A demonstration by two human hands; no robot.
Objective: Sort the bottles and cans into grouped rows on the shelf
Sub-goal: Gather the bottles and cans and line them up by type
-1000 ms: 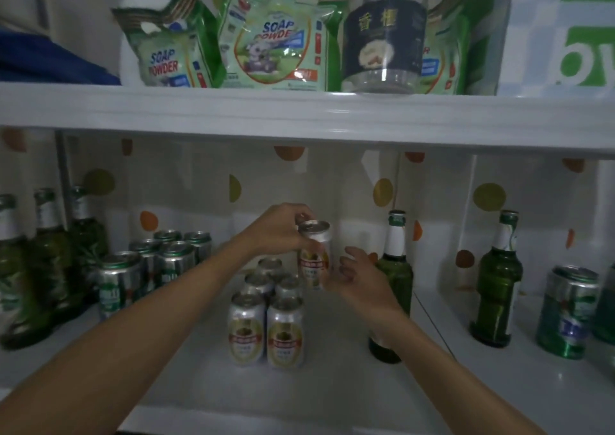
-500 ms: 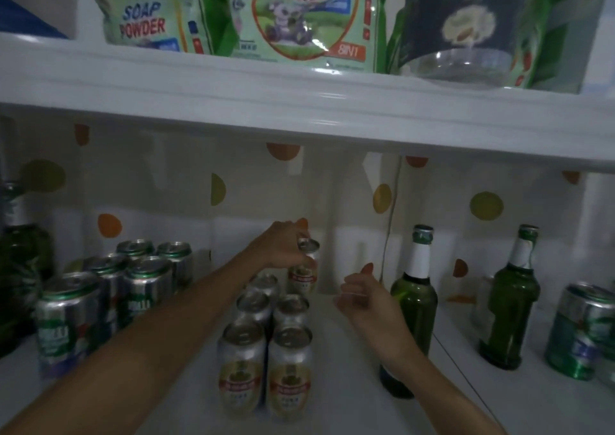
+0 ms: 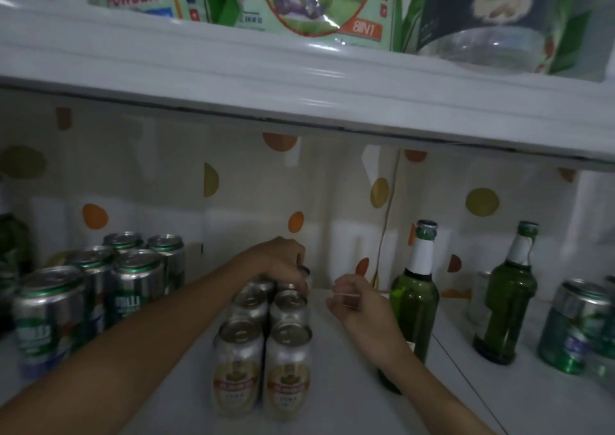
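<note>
My left hand (image 3: 279, 263) grips the rear can (image 3: 305, 272) from above. My right hand (image 3: 354, 299) hovers beside it, fingers loosely curled

Shiny metal cans (image 3: 237, 361); glossy green glass bottles (image 3: 414, 304); smooth white shelf (image 3: 346, 398).

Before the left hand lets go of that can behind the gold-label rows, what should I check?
1. Left hand grips the back can by its top: ok.
2. Back can seated flat on the shelf: cannot tell, its base is hidden.
3. Back can lined up behind the gold-label cans: ok.
4. Right hand empty: ok.
5. Nearest green bottle clear of right hand: not ok, it stands close beside the wrist.
6. Green cans grouped: not ok, a stray green can stands far right.
</note>
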